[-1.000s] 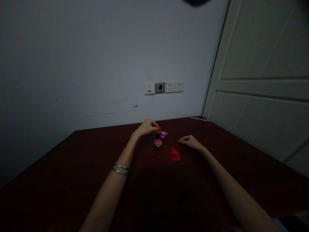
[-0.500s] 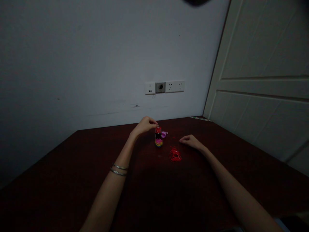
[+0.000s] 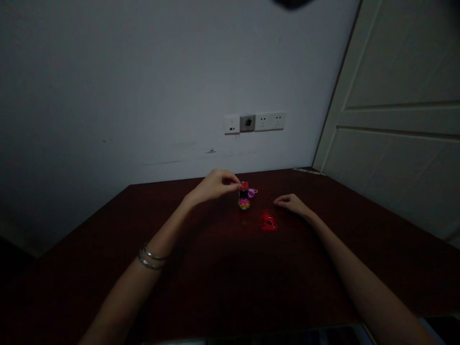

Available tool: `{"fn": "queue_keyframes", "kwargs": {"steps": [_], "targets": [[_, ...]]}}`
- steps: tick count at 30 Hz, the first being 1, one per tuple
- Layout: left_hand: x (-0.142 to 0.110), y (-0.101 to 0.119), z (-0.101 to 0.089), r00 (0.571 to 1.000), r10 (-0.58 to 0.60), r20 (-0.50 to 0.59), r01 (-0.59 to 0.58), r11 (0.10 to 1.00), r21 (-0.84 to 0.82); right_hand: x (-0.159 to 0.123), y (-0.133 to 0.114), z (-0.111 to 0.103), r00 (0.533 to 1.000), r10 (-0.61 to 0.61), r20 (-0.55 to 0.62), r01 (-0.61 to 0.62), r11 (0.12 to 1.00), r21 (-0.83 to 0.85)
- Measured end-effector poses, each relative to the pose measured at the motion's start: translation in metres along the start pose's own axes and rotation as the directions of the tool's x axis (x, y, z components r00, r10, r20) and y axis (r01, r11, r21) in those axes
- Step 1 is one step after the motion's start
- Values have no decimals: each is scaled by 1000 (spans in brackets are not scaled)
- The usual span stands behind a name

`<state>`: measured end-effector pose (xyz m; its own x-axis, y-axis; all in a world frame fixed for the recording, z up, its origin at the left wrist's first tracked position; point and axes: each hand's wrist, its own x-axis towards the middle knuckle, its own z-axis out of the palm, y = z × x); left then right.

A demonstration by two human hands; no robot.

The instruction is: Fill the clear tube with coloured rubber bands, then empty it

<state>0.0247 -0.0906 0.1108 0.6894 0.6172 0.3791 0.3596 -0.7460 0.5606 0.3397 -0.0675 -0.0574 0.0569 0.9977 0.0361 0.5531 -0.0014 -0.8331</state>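
Note:
A small clear jar (image 3: pixel 244 195) stands upright on the dark red table, with red, pink and yellow pieces inside and a dark band round its middle. My left hand (image 3: pixel 219 184) is at the jar's upper left edge, thumb and finger pinched together. What lies between those fingertips is too small to make out. To the right, my right hand (image 3: pixel 292 203) rests low over the table, fingers drawn together, their tips partly hidden. Nearest to it is a loose pile of thin red bands (image 3: pixel 268 222). A purple lid-like piece with a loop (image 3: pixel 251 193) lies just behind the jar.
The dark red table (image 3: pixel 215 268) reaches back to a pale wall with a row of sockets (image 3: pixel 269 121). A white panelled door (image 3: pixel 388 148) is on the right. A thin flat strip (image 3: pixel 308 171) lies at the back right corner. Light is dim.
My left hand has come slightly down and left against the jar's rim. The whole view has shifted a little; the jar, the pile and my right hand hold about the same places on the table.

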Motion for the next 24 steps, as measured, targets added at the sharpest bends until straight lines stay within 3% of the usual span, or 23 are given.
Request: {"fn": "queue_keyframes", "kwargs": {"steps": [4, 7, 10, 16, 24], "targets": [[-28, 23, 1, 962, 85, 260, -84, 996, -15, -1, -1, 1, 1000, -16, -19, 16, 1000, -3], [-51, 33, 10, 869, 139, 476, -139, 990, -35, 1, 2, 3, 998, -45, -48, 43, 998, -44], [-74, 40, 24, 767, 158, 622, -189, 982, -17, 7, 6, 6, 988, -123, -90, 111, 985, -130], [-103, 41, 50, 641, 126, 757, -169, 985, -21, 25, 13, 12, 943, -318, -94, 276, 910, -310], [-115, 26, 73, 538, 117, 835, -106, 992, -71, 40, 5, 11, 953, -302, 31, 291, 881, -374]]}}
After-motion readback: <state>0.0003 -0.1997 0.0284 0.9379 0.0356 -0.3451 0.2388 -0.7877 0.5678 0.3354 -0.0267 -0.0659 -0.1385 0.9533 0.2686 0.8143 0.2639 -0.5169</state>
